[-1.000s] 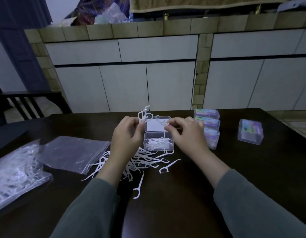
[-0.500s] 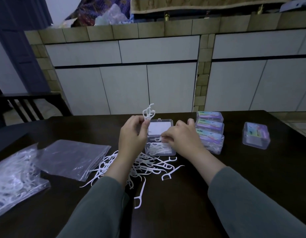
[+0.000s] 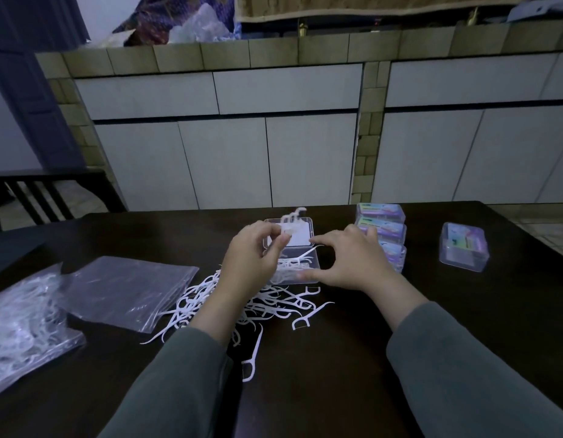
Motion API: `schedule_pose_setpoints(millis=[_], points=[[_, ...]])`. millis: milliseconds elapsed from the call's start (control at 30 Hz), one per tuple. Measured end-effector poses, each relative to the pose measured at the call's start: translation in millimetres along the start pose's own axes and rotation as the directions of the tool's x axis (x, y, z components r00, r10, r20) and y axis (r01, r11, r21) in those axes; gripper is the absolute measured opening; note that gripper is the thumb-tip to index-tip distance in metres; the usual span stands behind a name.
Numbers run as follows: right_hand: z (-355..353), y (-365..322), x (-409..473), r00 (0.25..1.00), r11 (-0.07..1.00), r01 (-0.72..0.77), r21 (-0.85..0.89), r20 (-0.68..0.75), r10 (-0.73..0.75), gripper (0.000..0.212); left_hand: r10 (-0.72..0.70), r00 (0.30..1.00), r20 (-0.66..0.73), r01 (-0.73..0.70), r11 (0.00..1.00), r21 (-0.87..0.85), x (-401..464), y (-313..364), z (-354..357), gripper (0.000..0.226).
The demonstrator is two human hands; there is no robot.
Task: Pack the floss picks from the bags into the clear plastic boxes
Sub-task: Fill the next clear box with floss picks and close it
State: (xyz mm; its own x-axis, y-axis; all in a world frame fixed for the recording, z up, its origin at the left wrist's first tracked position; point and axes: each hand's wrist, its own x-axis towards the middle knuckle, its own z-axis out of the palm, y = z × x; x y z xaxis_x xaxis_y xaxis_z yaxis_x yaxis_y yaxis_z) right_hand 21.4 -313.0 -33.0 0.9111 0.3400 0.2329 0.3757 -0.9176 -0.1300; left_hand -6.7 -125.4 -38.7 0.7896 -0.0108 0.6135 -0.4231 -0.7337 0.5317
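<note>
Left hand (image 3: 253, 248) is pinching thin white picks (image 3: 293, 216) over the open clear box (image 3: 294, 251); right hand (image 3: 346, 259), fingers spread loosely, is touching the box's right rim. Bare dark table (image 3: 337, 374) lying nearer than the box.

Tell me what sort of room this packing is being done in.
Most likely a home kitchen or dining area. A tiled counter with plain white cabinet doors runs along the back, and the work is done on a dark wooden table with a dark slatted chair beside it.
</note>
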Motion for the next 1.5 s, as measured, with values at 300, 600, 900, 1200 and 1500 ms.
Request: schedule_pose_setpoints(millis=[300, 600, 900, 1200, 1500], points=[[-8, -5, -7, 0.997, 0.983, -0.023, 0.182, 0.075, 0.009, 0.084, -0.045, 0.947, 0.317, -0.094, 0.908, 0.408, 1, 2, -5, 0.021], [-7, -6, -7, 0.997, 0.979, 0.013, 0.203, 0.070, -0.028, 0.073, -0.070, 0.932, 0.355, -0.030, 0.963, 0.267, 6, 14, 3, 0.019], [2, -1, -2, 0.997, 0.986, -0.001, 0.168, 0.070, -0.011, 0.082, -0.186, 0.883, 0.430, 0.010, 0.925, 0.381, 15, 5, -5, 0.012], [-3, -3, -2, 0.997, 0.993, -0.006, 0.118, 0.071, -0.002, 0.080, -0.225, 0.868, 0.443, 0.052, 0.928, 0.370, 16, -1, -13, 0.012], [-9, -9, -7, 0.999, 1.000, 0.017, 0.014, 0.027, -0.018, 0.079, -0.205, 0.932, 0.299, 0.158, 0.972, 0.173, 7, -3, -26, 0.013]])
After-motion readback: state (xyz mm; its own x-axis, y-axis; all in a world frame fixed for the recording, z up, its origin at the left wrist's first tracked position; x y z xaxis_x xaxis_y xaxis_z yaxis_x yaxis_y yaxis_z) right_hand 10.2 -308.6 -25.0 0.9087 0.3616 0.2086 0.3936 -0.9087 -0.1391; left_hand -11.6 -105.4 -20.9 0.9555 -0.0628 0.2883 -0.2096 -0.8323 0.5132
